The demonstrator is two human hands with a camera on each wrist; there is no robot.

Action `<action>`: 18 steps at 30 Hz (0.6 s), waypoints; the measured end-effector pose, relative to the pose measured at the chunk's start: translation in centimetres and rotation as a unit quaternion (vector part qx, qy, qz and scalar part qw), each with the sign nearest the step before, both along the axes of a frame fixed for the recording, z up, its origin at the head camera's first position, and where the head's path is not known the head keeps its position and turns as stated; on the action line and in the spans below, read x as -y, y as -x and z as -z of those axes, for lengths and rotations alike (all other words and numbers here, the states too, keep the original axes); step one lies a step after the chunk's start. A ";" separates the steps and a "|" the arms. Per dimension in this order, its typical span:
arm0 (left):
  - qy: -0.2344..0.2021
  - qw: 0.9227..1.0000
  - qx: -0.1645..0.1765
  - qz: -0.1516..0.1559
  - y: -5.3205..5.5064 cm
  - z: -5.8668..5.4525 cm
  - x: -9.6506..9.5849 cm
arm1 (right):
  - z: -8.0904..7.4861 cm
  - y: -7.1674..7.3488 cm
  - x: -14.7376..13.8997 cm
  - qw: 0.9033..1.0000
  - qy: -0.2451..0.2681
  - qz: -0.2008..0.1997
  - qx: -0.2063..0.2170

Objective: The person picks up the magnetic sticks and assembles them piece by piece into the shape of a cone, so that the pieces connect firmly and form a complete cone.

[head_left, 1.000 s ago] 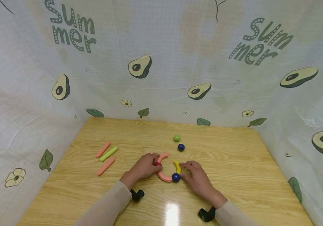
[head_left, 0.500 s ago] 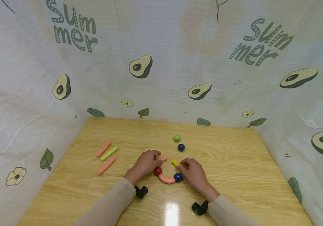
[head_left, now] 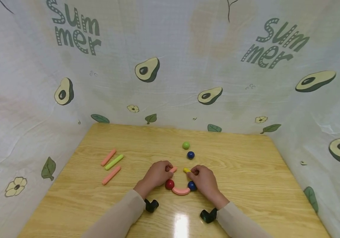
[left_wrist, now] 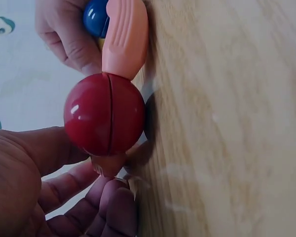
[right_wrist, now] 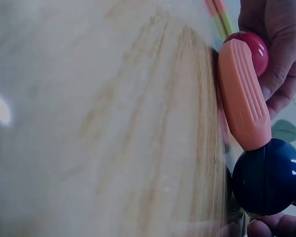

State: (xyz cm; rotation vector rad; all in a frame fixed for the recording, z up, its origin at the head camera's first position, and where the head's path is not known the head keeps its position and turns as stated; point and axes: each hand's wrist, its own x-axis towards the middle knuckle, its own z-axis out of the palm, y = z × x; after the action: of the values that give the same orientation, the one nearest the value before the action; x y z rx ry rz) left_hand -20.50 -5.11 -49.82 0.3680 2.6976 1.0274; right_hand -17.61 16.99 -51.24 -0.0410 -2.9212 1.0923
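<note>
In the head view, a curved pink rod [head_left: 181, 191] joins a red ball [head_left: 169, 184] on the left to a blue ball [head_left: 191, 185] on the right. My left hand [head_left: 156, 174] pinches a second pink rod [head_left: 174, 169] at the red ball's far side. With thumb and fingers my right hand [head_left: 204, 181] holds a yellow rod [head_left: 186, 170] beyond the blue ball. The two rods' free ends point towards each other, with a gap between. Up close in the left wrist view, the red ball [left_wrist: 104, 114] meets the ribbed pink rod [left_wrist: 127, 39].
Behind the hands lie a loose green ball [head_left: 186, 145] and another blue ball [head_left: 191, 155]. Two straight pink rods [head_left: 111, 175] and a lime rod [head_left: 114, 162] are on the left of the wooden table [head_left: 235, 148]. A printed cloth [head_left: 170, 89] encloses the back and sides.
My left fingers have gone from the red ball to the far pink rod. My right hand now grips the yellow rod, which leans inward. The joined pieces have shifted slightly right.
</note>
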 end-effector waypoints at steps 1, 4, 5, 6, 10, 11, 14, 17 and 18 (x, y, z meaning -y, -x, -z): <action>-0.001 1.000 0.000 -0.001 -0.1 0.0 -0.1 | 0.1 0.0 -0.1 1.000 -0.001 0.001 -0.003; -0.007 1.000 0.002 -0.003 -0.2 0.2 -0.2 | 0.2 0.1 -0.2 1.000 0.000 0.004 -0.010; -0.008 1.000 0.001 -0.004 -0.2 0.2 -0.2 | 0.2 0.1 -0.2 1.000 0.002 0.005 -0.012; -0.010 1.000 0.000 -0.004 -0.2 0.3 -0.3 | 0.3 0.1 -0.3 1.000 0.004 0.006 -0.013; -0.013 1.000 -0.008 -0.004 -0.2 0.6 -0.3 | 0.2 0.0 -0.5 1.000 0.015 0.000 -0.019; -0.013 1.000 -0.010 -0.004 -0.2 0.7 -0.3 | 0.2 -0.1 -0.6 1.000 0.017 -0.001 -0.021; -0.015 1.000 -0.012 -0.005 -0.2 0.7 -0.3 | 0.2 -0.2 -0.8 0.999 0.016 -0.007 -0.033; -0.017 1.000 -0.010 -0.007 -0.2 0.8 -0.3 | 0.2 -0.2 -0.9 0.999 0.016 -0.010 -0.039; -0.020 1.000 -0.009 -0.008 -0.3 0.7 -0.3 | 0.2 -0.2 -1.0 0.999 0.016 -0.011 -0.041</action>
State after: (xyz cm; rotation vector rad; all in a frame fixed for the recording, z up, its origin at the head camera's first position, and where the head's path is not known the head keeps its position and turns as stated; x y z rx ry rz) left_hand -20.22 -4.80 -50.57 0.3648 2.7041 1.0897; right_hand -17.44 17.96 -51.47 0.0347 -2.8399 1.1154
